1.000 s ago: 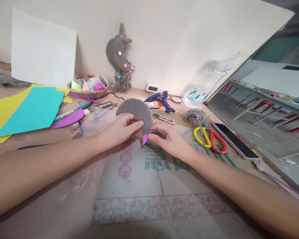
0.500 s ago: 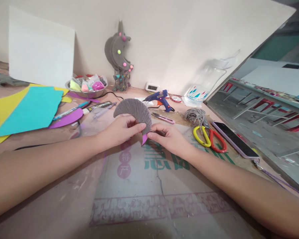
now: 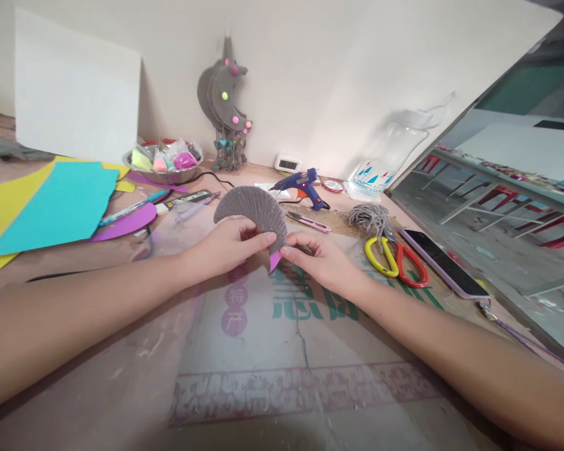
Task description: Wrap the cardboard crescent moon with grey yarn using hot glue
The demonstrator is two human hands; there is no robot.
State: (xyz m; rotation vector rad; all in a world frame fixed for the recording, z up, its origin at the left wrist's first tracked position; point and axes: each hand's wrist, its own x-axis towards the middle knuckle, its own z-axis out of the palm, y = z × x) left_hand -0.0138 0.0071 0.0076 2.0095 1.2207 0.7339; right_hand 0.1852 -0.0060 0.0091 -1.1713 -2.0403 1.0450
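A crescent [image 3: 256, 203] is covered in close rows of grey yarn, with a bare purple tip [image 3: 274, 260] at its lower end. My left hand [image 3: 232, 244] grips it from the left, thumb across the front near the lower end. At its right edge, just above the purple tip, my right hand [image 3: 314, 254] is closed in a pinch; a short bit of grey yarn appears to run into the fingers, mostly hidden. Both hands are above a cardboard sheet [image 3: 254, 351] under a clear cover. A loose bundle of grey yarn [image 3: 369, 217] lies to the right.
Scissors [image 3: 389, 258] and a phone [image 3: 444, 262] lie at right. Behind the hands are a pink cutter [image 3: 309, 222], a blue glue gun [image 3: 301, 183], a small clock [image 3: 287, 163] and a plastic jug [image 3: 380, 156]. Coloured sheets [image 3: 51, 207] and a metal bowl [image 3: 162, 170] stand left. A decorated crescent [image 3: 223, 100] hangs behind.
My right hand has shifted very slightly to the right at the crescent's lower end. The left hand keeps its hold, and the crescent has barely moved.
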